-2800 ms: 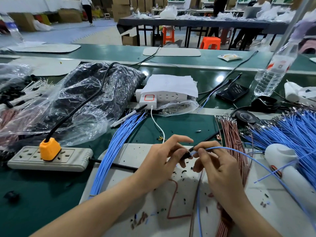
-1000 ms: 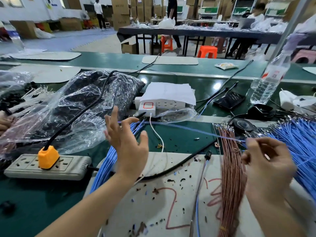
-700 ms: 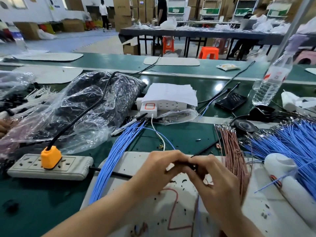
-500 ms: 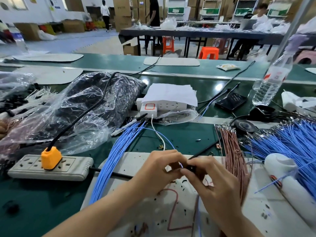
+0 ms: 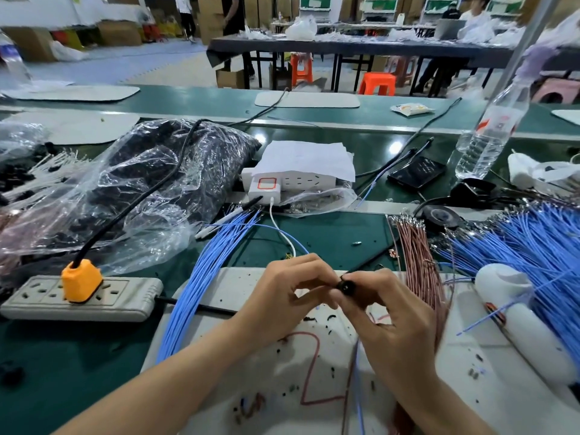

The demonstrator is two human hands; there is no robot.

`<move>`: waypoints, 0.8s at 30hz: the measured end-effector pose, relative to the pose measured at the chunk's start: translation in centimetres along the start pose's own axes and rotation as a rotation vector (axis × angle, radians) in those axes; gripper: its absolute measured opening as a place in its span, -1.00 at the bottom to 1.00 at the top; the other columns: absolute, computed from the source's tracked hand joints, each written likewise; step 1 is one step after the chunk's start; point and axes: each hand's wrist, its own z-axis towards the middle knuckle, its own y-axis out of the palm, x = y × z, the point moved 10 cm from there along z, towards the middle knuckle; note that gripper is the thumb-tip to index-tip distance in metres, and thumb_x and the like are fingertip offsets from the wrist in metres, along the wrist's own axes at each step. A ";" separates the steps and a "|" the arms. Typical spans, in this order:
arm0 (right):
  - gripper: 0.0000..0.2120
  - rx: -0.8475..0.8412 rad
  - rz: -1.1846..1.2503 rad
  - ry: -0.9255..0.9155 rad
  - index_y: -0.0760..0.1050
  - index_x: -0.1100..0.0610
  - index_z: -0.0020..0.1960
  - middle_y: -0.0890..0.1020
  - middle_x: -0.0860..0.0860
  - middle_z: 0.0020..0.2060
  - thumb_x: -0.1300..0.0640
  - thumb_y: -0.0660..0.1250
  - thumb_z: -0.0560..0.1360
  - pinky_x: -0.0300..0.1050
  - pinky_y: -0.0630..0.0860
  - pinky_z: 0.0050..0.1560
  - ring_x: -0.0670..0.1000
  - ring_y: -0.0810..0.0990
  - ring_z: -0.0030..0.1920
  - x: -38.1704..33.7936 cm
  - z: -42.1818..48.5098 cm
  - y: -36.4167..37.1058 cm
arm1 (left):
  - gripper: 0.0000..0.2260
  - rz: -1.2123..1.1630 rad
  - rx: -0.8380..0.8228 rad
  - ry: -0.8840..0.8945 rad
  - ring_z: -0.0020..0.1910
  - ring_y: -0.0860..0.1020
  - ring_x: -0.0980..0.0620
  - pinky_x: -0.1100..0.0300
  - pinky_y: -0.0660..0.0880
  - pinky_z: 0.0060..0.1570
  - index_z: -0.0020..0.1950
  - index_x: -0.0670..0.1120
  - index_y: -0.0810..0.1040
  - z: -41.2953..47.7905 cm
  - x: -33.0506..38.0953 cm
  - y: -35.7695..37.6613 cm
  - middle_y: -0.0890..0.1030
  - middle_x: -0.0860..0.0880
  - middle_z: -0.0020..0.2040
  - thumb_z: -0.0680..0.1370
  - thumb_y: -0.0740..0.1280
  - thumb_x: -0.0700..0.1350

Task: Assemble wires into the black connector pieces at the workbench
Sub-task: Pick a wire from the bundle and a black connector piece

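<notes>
Up and left of my grip lies a big clear plastic bag (image 5: 150, 189) stuffed with small black parts. Straight beyond the grip, a smaller clear bag (image 5: 317, 199) of metal bits is tucked under a white power strip (image 5: 295, 180) with paper on top. Far up and right of it stands a water bottle (image 5: 489, 136), partly filled.

Under my hands is a white mat (image 5: 219, 290) speckled with black crumbs, on a green bench (image 5: 62, 356). A bundle of blue wires (image 5: 201, 277) lies left of the grip, reddish-brown wires (image 5: 417, 255) just right of it, and more blue wires (image 5: 533, 246) fan out further right. A grey power strip (image 5: 119, 298) with an orange plug (image 5: 81, 280) sits well to the left. Behind the bench I see long tables, orange stools, cardboard boxes and people.

My left hand (image 5: 282, 296) and right hand (image 5: 392, 321) meet fingertip to fingertip above the mat. The black connector piece (image 5: 343, 285) is pinched between them, its round end facing me: right thumb and forefinger clamp it, and left thumb and forefinger close on its left side. The other fingers are curled. A single blue wire (image 5: 282, 229) arcs in from the far left and vanishes behind my left fingers; I cannot tell whether it is seated.
</notes>
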 end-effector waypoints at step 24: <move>-0.82 -0.006 0.127 0.120 0.50 0.06 -0.20 0.54 -0.06 -0.33 0.07 0.50 0.38 -0.21 0.51 -0.33 -0.13 0.54 -0.37 0.9 -0.1 0.2 | -0.89 -0.118 0.002 -0.079 -0.24 0.58 -0.04 0.14 0.55 -0.24 -0.10 -0.12 0.59 -0.2 -0.6 0.2 0.58 -0.10 -0.20 0.43 0.43 -0.29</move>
